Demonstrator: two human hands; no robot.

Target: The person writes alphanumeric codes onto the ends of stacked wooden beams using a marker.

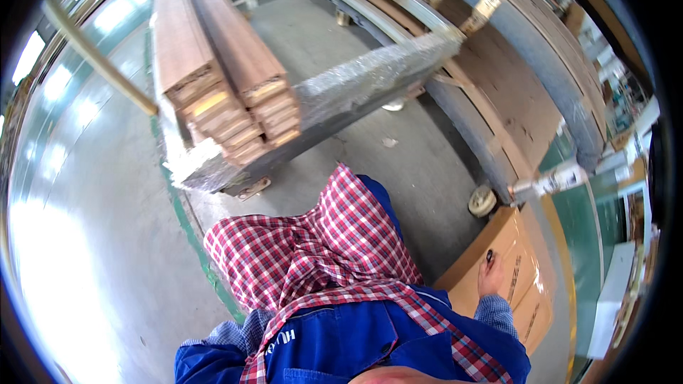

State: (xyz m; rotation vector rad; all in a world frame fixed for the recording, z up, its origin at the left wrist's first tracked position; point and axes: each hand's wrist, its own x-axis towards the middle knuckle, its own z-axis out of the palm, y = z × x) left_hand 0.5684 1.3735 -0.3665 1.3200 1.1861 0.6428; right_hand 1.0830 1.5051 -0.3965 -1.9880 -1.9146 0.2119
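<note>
Head view: the right hand (491, 281) has its fingers curled narrowly around a small black object (489, 256), which shows at the fingertips, above a brown cardboard box (462, 270) on the person's right. Whether the hand touches the box cannot be told. Dark printing (514, 277) marks the box's face; white lettering (281, 341) appears on the blue jacket (348, 332). The left hand lies outside the view; its fingers' state cannot be told.

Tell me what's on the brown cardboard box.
Dark print shows on the brown cardboard box; the right hand, holding a small black object, covers part. The inside is hidden.
</note>
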